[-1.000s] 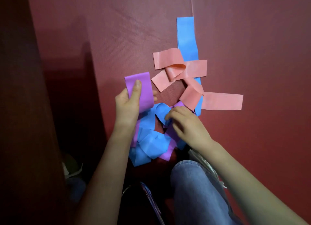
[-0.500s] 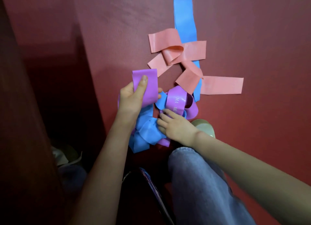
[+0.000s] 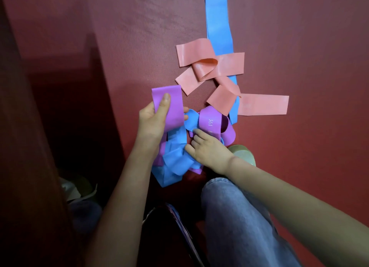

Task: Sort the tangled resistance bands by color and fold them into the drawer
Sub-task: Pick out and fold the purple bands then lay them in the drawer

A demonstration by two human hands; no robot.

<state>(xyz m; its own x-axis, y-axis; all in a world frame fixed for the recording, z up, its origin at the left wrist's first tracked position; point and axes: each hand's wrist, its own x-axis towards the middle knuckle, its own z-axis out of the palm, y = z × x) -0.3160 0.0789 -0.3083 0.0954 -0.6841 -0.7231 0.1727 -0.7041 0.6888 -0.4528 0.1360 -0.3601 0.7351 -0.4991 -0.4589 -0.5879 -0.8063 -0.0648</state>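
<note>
The left hand (image 3: 152,123) grips a purple band (image 3: 169,105) end, lifting it clear for separation. The right hand (image 3: 207,149), fingers loosely spread, presses the blue-purple tangle (image 3: 175,159). Pink bands (image 3: 211,67) lie beyond that tangle. No drawer shows.

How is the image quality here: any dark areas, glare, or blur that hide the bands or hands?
Head view: left side falls into deep shadow; bands well lit and sharp; soft sheen on the pink band; purple band in the left hand clear; right hand unblurred; edges bow slightly.
</note>
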